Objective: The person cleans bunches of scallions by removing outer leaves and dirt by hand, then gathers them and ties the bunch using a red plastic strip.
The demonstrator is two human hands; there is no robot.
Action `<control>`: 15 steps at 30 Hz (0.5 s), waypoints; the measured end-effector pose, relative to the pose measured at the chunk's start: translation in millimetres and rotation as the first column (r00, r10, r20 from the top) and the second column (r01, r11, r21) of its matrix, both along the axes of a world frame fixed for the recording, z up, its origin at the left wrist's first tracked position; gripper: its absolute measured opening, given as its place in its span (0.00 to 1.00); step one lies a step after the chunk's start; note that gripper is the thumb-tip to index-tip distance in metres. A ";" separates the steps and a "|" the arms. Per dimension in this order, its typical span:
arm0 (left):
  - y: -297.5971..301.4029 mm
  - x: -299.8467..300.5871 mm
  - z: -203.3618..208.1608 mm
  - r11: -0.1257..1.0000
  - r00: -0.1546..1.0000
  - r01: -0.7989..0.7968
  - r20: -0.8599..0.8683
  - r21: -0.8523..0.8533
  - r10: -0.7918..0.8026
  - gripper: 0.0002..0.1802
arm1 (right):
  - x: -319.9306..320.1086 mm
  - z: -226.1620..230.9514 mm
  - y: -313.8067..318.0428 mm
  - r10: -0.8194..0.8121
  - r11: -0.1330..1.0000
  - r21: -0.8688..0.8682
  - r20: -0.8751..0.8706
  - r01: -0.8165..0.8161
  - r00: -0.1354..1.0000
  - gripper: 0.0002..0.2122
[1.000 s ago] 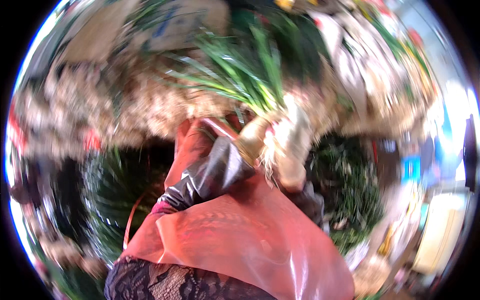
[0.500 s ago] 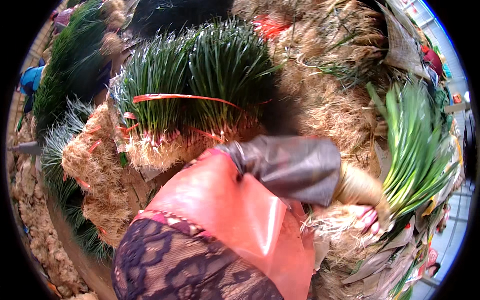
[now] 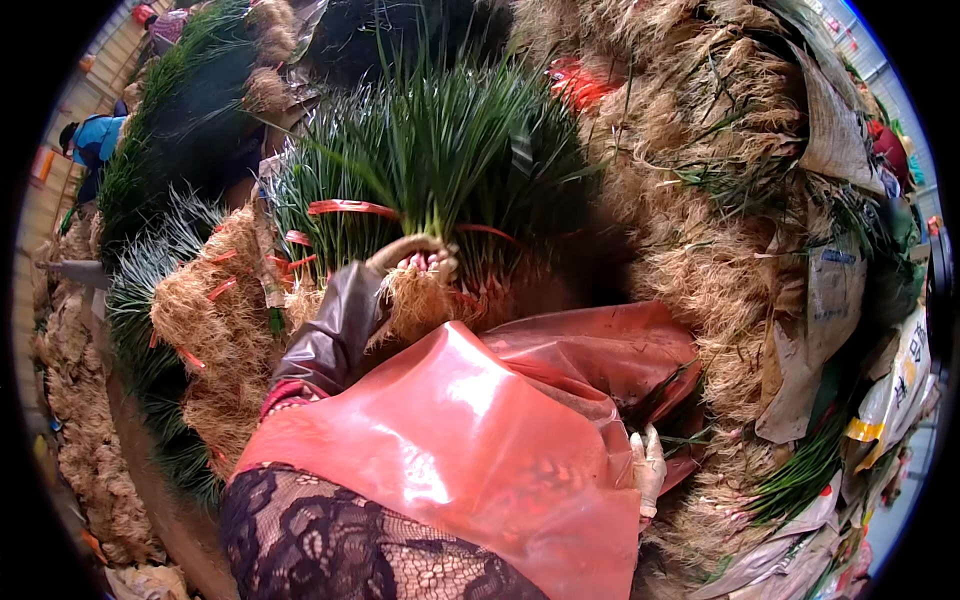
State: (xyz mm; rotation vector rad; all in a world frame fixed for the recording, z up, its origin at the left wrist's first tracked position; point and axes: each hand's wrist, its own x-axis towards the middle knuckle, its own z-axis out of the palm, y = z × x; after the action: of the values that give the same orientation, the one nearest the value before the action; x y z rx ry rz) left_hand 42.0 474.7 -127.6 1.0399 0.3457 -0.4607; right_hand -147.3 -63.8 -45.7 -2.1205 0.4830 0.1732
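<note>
My left hand [image 3: 412, 248], in a tan glove, is closed round a bunch of spring onions [image 3: 430, 150]. Pinkish bulbs and pale roots [image 3: 418, 300] show below the fingers, and the green leaves fan upward. The bunch is held against a row of upright spring onions [image 3: 330, 170], some bound with red ties [image 3: 352, 207]. My right hand [image 3: 649, 470], pale-gloved and partly hidden by the red plastic apron [image 3: 450, 420], rests low beside the apron's edge. Its visible fingers are apart, with nothing seen in them.
Rooty onion heaps [image 3: 670, 240] fill the right side. A tied stack [image 3: 220, 310] lies at left, below a long green pile [image 3: 180, 120]. Loose onions [image 3: 805, 470] and sacks [image 3: 835, 280] lie at far right. A person in blue [image 3: 97, 138] is far left.
My left hand has swung from the far right to the upright row, carrying the spring onion bunch. My right hand has come into view beside the apron.
</note>
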 end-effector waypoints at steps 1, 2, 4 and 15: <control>-3.3 0.7 -2.0 0.991 0.999 0.009 -0.050 -0.131 -0.016 0.12 | -2.0 -0.2 2.4 -0.013 1.000 -0.002 0.014 0.013 1.000 0.23; -7.1 0.8 0.3 0.965 0.994 0.012 -0.102 -0.261 -0.040 0.11 | -6.1 4.0 4.2 -0.028 1.000 -0.007 0.025 0.028 0.999 0.22; -12.0 -2.2 13.9 0.864 0.979 -0.029 -0.188 -0.502 -0.076 0.11 | -5.3 5.8 2.4 -0.011 0.997 -0.072 0.024 0.012 1.000 0.22; -16.1 15.9 22.9 0.231 0.973 -0.207 0.224 0.951 -0.048 0.25 | -51.7 26.0 -9.5 -0.140 0.906 -0.345 0.304 0.245 0.942 0.13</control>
State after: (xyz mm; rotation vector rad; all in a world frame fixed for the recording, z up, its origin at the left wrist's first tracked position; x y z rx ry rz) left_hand 57.9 458.5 -104.7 2.3282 0.5137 0.0634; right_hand -199.0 -73.3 -19.7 -2.4046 0.5954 -0.3533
